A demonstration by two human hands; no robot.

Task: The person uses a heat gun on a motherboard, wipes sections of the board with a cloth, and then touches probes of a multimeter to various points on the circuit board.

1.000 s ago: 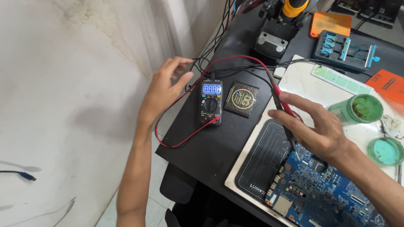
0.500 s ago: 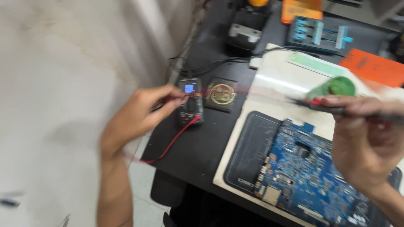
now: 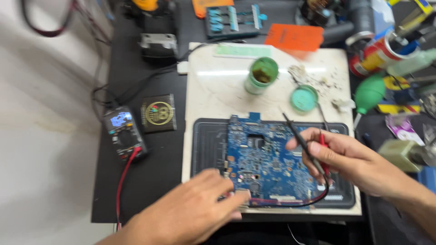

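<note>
Motion blur softened the left hand (image 3: 188,213), which lay open, fingers on the near-left corner of the blue board (image 3: 268,165); the frame's bottom edge cut off its wrist. The right hand (image 3: 349,159) gripped the black and red probes (image 3: 305,144) over the board's right side. The board sat on a dark mat (image 3: 206,145) near the desk's front edge. Half a second earlier the left hand had been at the meter (image 3: 123,132), now untouched.

Glossy blue circuit board (image 3: 265,163) lies on a matt black mat (image 3: 208,145).

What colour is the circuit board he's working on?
Blue, with small dark chips; the circuit board shows best in the head view.
</note>
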